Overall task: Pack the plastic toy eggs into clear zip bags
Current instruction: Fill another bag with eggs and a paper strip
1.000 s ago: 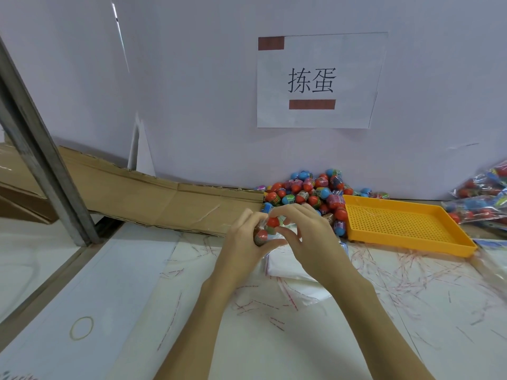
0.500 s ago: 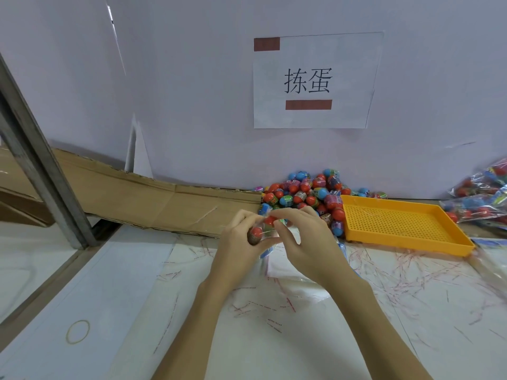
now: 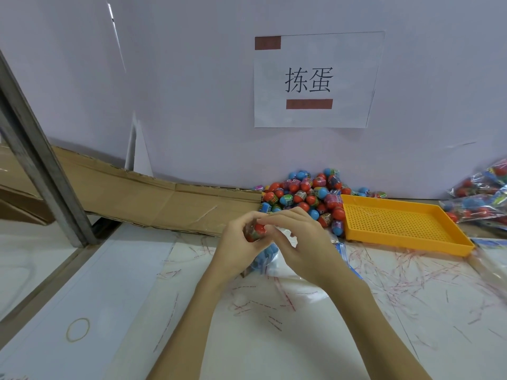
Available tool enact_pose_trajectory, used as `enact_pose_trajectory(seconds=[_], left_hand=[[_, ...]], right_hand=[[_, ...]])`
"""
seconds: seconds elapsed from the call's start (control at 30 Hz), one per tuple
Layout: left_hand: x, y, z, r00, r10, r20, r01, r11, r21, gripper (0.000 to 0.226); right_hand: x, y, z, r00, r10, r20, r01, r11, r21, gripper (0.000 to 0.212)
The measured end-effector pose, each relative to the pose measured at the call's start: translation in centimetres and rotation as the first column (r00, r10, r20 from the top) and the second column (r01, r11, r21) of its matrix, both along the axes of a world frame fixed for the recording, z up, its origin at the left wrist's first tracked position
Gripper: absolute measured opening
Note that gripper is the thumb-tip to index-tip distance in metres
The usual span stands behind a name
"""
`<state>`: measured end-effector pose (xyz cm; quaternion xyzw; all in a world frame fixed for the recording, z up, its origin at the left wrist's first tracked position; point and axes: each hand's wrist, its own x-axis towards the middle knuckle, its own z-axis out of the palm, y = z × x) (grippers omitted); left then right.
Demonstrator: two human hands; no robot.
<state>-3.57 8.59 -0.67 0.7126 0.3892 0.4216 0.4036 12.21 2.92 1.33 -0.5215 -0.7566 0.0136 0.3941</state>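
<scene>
Between both hands [image 3: 274, 239], egg [image 3: 256, 231] upright

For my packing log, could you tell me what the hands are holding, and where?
The left hand grips a red toy egg around its body; the right hand pinches its top.

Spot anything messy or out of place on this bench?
Yes: thin red strips litter the table, and a loose rubber band lies near the left edge. The egg pile sits outside the empty yellow tray.
</scene>
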Motion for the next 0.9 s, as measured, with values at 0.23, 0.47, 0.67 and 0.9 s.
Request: enact_pose_trajectory(seconds=[0.23, 0.47, 0.67, 0.9], left_hand=[[-0.2, 0.3, -0.4, 0.999, -0.050, -0.018, 0.050, 0.998, 0.024, 0.047], [-0.1, 0.1, -0.4, 0.995, -0.089, 0.041, 0.087, 0.995, 0.040, 0.053], [-0.3, -0.2, 0.4, 0.975, -0.020, 0.222, 0.031, 0.998, -0.046, 0.035], [-0.5, -0.1, 0.8, 0.883, 0.092, 0.461, 0.012, 0.976, -0.219, 0.047]], right_hand=[[-0.7, -0.1, -0.1, 0.985, -0.003, 0.172, 0.004, 1.000, -0.004, 0.028], [-0.3, 0.0, -0.2, 0.980, -0.066, 0.189, 0.056, 0.997, 0.056, 0.022], [-0.5, 0.0, 0.3, 0.969, -0.071, -0.237, 0.103, 0.987, 0.125, 0.037], [0.1, 0.1, 0.2, 0.743, -0.177, -0.646, -0.214, 0.851, -0.479, 0.046]])
